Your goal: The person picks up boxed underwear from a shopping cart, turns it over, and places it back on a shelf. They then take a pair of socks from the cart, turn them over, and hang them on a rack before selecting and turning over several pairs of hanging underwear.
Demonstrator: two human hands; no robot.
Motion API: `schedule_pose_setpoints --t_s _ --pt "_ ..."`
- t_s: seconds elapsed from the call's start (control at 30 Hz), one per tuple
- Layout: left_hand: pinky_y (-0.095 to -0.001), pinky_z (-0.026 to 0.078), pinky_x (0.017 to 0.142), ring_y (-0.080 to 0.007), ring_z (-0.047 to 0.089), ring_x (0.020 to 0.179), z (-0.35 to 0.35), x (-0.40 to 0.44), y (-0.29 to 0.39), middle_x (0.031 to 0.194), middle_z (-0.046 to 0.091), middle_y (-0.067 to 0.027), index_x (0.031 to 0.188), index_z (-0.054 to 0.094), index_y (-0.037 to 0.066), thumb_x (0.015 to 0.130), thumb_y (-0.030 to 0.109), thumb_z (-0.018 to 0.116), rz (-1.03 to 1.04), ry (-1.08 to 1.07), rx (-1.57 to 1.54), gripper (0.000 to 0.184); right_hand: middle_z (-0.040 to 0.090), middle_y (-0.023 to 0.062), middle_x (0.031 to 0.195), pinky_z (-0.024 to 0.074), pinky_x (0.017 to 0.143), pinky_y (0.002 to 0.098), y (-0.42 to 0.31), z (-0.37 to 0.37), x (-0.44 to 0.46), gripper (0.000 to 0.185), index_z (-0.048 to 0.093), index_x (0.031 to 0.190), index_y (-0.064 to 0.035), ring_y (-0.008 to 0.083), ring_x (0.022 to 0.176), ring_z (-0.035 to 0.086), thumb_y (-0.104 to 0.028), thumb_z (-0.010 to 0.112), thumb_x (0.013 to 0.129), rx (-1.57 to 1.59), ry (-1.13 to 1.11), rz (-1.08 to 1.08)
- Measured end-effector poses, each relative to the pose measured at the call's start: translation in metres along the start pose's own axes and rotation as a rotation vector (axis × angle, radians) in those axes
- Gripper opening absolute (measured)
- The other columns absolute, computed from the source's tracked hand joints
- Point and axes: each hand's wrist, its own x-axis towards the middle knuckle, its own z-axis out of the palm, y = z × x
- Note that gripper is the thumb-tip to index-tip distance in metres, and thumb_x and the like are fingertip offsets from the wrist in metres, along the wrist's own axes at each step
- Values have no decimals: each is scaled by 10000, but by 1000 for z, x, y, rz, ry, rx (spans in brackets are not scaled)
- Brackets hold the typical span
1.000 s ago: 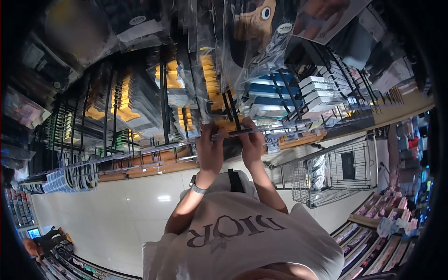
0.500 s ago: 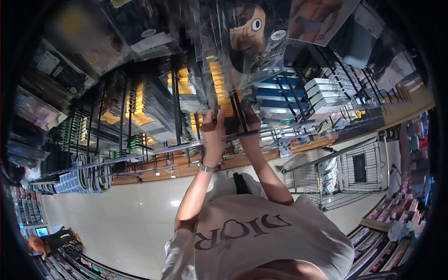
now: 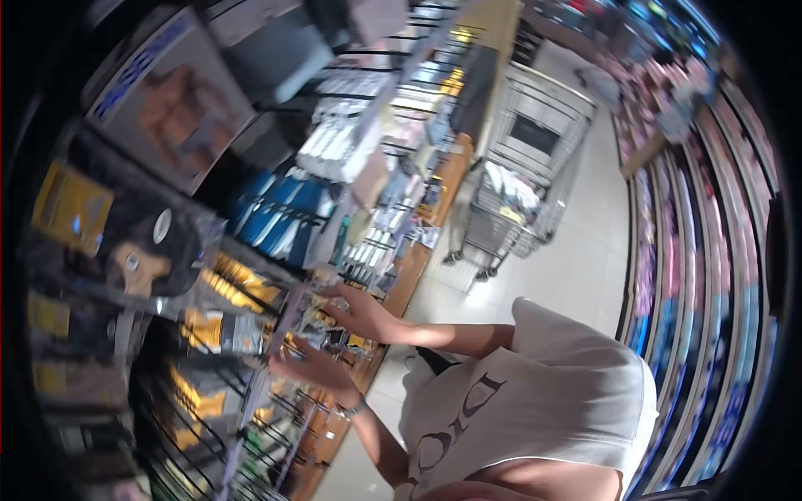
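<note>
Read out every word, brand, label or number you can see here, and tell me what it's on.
"DIO" on the shirt; anything after the O isn't clear.
Blue lettering on the poster: too blurred to read.
Oval sticker on a hanging pack: too small.
Yellow card: too blurred.
No numbers are readable.

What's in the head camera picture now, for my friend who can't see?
A person's left hand and right hand are at the front of a shop display rack, near yellow packaging, too blurred to tell if they hold anything. The person wears a pale shirt. A shopping cart stands on the shiny floor nearby.
</note>
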Motion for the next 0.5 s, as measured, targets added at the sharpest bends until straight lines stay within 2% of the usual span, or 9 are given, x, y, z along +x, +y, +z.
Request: schedule_pose_setpoints --t_s 0.07,0.1,0.2,0.23,0.3,0.37,0.47,0.5 --pt "-426 499 898 -292 567 1115 -12 -29 12 1235 492 -175 1240 490 -32 998 105 604 -85 9 -73 301 693 169 1147 524 912 367 6 -28 -29 314 595 1241 12 266 1113 666 -148 587 971 12 -3 154" --pt "-413 498 877 -277 565 1081 -19 -45 11 1200 500 -162 1212 498 -26 1002 115 599 -82 -63 -79 273 683 149 1183 516 917 336 -14 -52 -40 303 583 1244 3 216 1128 665 -115 574 965 52 -47 321" --pt "-369 487 817 -230 554 972 -26 -93 8 1094 521 -121 1129 521 -8 1012 143 587 -105 -262 -152 202 678 118 1201 515 897 306 12 -88 -85 293 563 1244 -6 180 1187 638 -78 550 960 7 98 326" --pt "-350 478 798 -214 545 933 -20 -110 4 1057 527 -106 1100 529 -1 1013 150 587 -115 -338 -207 183 659 168 1221 490 977 330 18 -103 -97 285 553 1203 19 253 1237 614 -43 543 925 27 134 429" --pt "-304 439 754 -169 516 838 -7 -144 14 937 554 -60 1025 561 15 1005 142 594 -163 -441 -375 133 645 157 1237 474 989 310 28 -135 -124 306 519 1230 25 233 1279 584 -26 537 929 190 237 491" --pt "-310 456 763 -167 529 842 3 -166 25 936 556 -66 1021 556 6 996 103 588 -227 -678 -422 106 599 151 1300 450 996 271 51 -166 -153 347 462 1269 36 221 1344 535 10 526 928 358 321 491" --pt "-278 490 731 -140 593 793 22 -197 54 929 615 -71 1035 572 4 1006 97 575 -431 -1028 -512 97 572 154 1342 460 981 269 46 -214 -188 346 461 1263 36 232 1388 495 30 524 924 423 368 431" --pt "-271 497 721 -137 608 791 33 -209 62 939 625 -73 1046 573 4 1010 95 567 -477 -1139 -542 99 539 163 1401 473 968 274 45 -231 -199 349 473 1259 25 239 1418 457 37 541 918 399 316 441"
